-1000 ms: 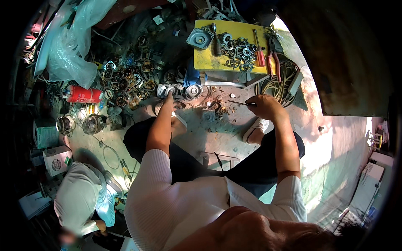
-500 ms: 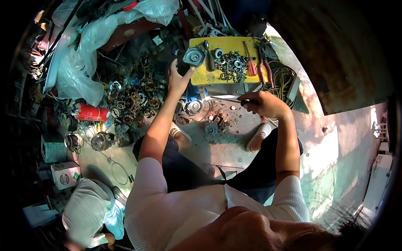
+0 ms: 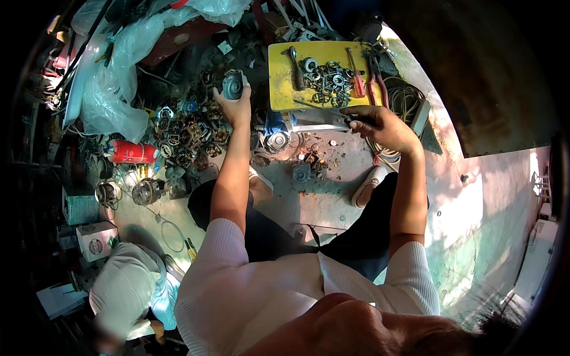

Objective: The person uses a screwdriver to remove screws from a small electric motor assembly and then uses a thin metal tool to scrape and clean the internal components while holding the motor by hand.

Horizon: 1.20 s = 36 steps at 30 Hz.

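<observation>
My left hand [image 3: 236, 108] grips a square grey metal motor end cover [image 3: 232, 86] by its edges, fingers and thumb on opposite sides. It is held left of the yellow tabletop [image 3: 280, 74], above the heap of metal motor parts [image 3: 193, 133]. In my right hand [image 3: 383, 127] is a dark-handled screwdriver [image 3: 323, 108], its thin shaft pointing left by the table's near edge. On the tabletop lie a ratchet wrench [image 3: 297, 68], a cluster of metal rings and small parts [image 3: 326, 83], a red-handled screwdriver [image 3: 357, 80] and red-handled pliers [image 3: 376, 80].
Another round metal cover [image 3: 277, 141] and scattered debris [image 3: 312, 159] lie on the floor before my feet. A red cylinder [image 3: 133, 152] and small motors [image 3: 145, 193] are at left. Coiled cable [image 3: 404, 95] sits right of the table. A person [image 3: 133, 291] bends at lower left.
My left hand has moved left with the motor end cover, from over the tabletop's left corner to over the parts heap. My right hand has moved slightly up and right with the screwdriver.
</observation>
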{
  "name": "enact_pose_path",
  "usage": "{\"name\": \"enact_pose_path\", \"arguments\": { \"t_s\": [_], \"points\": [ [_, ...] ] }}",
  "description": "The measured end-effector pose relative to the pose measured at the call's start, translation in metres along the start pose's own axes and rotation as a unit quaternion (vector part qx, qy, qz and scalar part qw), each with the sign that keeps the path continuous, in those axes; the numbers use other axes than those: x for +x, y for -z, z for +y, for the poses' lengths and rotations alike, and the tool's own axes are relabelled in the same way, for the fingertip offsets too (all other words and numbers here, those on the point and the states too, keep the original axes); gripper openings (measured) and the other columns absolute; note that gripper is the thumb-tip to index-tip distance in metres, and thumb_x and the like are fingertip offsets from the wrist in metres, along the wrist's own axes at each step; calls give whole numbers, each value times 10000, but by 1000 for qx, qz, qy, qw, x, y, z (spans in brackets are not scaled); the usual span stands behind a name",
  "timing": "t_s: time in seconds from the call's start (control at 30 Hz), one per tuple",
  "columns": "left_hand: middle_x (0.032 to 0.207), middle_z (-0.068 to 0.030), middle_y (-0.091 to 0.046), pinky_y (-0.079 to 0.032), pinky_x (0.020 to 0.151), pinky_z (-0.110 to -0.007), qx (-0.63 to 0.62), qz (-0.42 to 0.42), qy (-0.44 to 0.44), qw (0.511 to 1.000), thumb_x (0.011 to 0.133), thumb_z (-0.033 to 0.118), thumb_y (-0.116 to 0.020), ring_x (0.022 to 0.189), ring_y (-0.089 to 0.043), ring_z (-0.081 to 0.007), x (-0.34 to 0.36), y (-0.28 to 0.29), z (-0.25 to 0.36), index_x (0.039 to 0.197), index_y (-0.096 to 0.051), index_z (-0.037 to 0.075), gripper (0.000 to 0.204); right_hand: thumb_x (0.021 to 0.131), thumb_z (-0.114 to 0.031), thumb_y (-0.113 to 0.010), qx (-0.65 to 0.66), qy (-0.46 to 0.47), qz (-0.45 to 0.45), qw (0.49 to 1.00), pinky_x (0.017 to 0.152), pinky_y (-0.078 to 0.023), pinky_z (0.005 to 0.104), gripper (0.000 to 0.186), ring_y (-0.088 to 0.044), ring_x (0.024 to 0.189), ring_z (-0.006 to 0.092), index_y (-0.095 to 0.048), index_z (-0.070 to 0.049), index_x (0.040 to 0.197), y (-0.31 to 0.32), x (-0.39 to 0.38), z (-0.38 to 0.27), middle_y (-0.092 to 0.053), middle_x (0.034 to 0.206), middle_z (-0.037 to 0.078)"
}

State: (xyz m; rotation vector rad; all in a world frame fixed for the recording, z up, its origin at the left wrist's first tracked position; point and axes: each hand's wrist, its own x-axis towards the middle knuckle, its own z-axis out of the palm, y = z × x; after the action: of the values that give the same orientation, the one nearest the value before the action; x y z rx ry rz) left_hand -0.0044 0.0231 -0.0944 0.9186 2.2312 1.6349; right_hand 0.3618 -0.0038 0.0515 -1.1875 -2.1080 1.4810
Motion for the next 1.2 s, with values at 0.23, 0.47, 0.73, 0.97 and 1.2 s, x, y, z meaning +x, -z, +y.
{"name": "enact_pose_path", "arguments": {
  "t_s": [0.23,0.47,0.73,0.97,1.2],
  "points": [
    [1328,-201,-532,-447,981,-385,-24,-93,312,945,644,209,-848,1190,-543,-284,-97,27,-184,1373,-378,-53,906,938,-214,-645,-22,18,36,999,704,-481,247,386,-531,720,75,-598,-42,1280,-4,2,0,-644,814,44],
    [1402,-264,-435,-406,1050,-427,171,-53,285,941,543,434,-893,1271,-465,-380,-98,-7,-194,1441,-331,4,1144,949,-213,-635,31,-35,74,996,756,-473,237,409,-534,796,75,-570,-36,1312,9,-6,10,-627,902,14],
    [1307,-258,-492,-410,988,-446,3,-17,-9,1000,857,261,-668,1192,-496,-389,-52,-8,-94,1351,-446,2,600,936,-213,-648,119,35,241,962,792,-473,245,473,-576,870,100,-529,10,1335,20,0,18,-656,1087,75],
    [1075,-154,-645,-458,904,-407,29,-174,-274,945,858,220,-675,1011,-598,-342,-41,-41,78,1079,-678,63,271,941,-212,-639,180,66,298,935,667,-457,203,422,-571,778,60,-568,9,1293,30,-5,24,-661,951,29],
    [1098,-124,-675,-466,903,-399,263,-230,-414,841,823,369,-694,1036,-618,-326,-15,-95,98,1191,-659,119,446,957,-217,-616,236,84,371,894,610,-430,188,366,-568,736,54,-598,-15,1261,36,12,36,-667,922,3]
  ]
}}
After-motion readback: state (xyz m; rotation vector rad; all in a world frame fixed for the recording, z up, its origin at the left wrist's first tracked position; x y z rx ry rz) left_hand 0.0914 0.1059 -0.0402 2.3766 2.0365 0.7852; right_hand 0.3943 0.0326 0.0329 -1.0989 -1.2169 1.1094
